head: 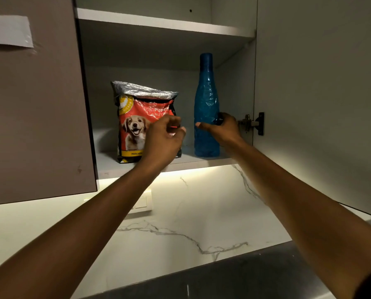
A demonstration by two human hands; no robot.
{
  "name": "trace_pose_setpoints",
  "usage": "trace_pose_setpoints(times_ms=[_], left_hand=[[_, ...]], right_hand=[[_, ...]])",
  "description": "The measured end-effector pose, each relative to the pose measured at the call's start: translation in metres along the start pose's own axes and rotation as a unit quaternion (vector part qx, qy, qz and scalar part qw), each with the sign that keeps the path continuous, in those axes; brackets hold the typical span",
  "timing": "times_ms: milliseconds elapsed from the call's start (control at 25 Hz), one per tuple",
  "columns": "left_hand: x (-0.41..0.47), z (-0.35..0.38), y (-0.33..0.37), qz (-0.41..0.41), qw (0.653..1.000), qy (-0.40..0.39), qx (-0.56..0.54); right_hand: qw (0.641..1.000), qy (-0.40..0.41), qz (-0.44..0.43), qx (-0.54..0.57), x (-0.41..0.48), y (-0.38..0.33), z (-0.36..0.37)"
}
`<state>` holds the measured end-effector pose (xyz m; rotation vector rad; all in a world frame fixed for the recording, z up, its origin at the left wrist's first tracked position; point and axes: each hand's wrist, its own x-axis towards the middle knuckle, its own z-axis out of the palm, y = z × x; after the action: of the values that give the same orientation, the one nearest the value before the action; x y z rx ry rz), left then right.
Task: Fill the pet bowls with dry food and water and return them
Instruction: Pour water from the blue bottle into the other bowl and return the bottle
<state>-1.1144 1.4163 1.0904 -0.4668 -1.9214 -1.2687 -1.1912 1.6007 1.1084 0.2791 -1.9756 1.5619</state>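
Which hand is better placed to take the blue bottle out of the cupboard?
The right hand: it already wraps the blue bottle. The left hand is at the puppy food bag.

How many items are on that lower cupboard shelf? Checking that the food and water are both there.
2: the puppy food bag stands at left, the blue bottle at right. Nothing else shows; the hands hide little.

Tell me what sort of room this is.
Probably a home kitchen: an open wall cupboard holding a red puppy-food bag and a blue plastic bottle, above a white marble-patterned backsplash.
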Motion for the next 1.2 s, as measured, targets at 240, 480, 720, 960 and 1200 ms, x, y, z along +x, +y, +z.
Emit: trace_pose_setpoints(times_ms=[240,480,720,960,1200], left_hand=[[0.007,0.019,0.006,-0.102,0.987,-0.082,-0.091],[-0.039,-0.003,0.039,-0.085,0.966,-0.169,-0.177],[-0.14,-0.037,0.015,-0.097,0.94,-0.239,-0.225],[-0.267,-0.046,-0.044,-0.308,0.853,-0.288,-0.305],[-0.408,-0.014,-0.088,-0.423,0.796,-0.254,-0.351]], right_hand=[[0.999,-0.009,-0.041,-0.025,-0.021,-0.021,-0.02],[0.996,-0.019,-0.084,-0.02,-0.092,-0.048,-0.049],[0.993,-0.102,0.02,-0.052,-0.206,-0.014,-0.055],[0.99,-0.102,0.092,-0.017,-0.349,0.063,-0.039],[0.964,-0.182,0.171,-0.092,-0.446,0.136,-0.052]])
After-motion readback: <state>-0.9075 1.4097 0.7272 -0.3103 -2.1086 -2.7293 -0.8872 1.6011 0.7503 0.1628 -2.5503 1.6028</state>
